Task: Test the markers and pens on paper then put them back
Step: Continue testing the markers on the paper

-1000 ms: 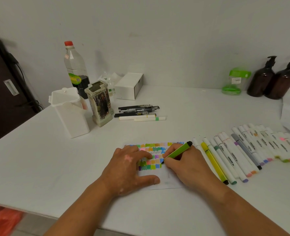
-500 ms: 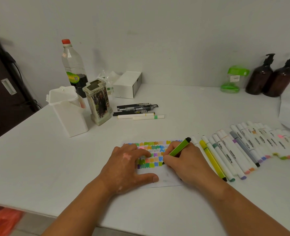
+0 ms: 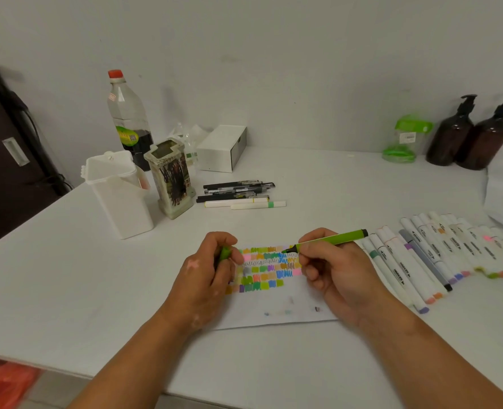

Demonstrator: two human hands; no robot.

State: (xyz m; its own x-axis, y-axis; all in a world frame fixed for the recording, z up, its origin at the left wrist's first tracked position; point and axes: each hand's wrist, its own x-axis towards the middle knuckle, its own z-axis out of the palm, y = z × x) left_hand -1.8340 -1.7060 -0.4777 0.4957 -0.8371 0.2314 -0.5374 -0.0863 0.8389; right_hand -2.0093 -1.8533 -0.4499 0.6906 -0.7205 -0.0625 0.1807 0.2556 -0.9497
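Left hand (image 3: 206,273) at the paper's (image 3: 273,308) left edge, fingers curled round a small green cap (image 3: 225,252). Right hand (image 3: 338,270) fingers pinch the slim green pen (image 3: 332,238), nib at the scribbled colour swatches; contact unclear. Thin flat sheet on a matte white counter (image 3: 67,276). Row of white-barrelled markers (image 3: 397,270) just right. Farther back: black pens (image 3: 235,188), white plastic bin (image 3: 120,199), patterned square holder (image 3: 173,178), clear bottle (image 3: 127,119), white box (image 3: 222,147), amber pump bottles (image 3: 465,134), plain grey wall (image 3: 273,54).

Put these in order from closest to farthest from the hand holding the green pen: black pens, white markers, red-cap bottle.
1. white markers, lying right beside the right hand, on its right.
2. black pens, ahead and to the left.
3. red-cap bottle, far back on the left.
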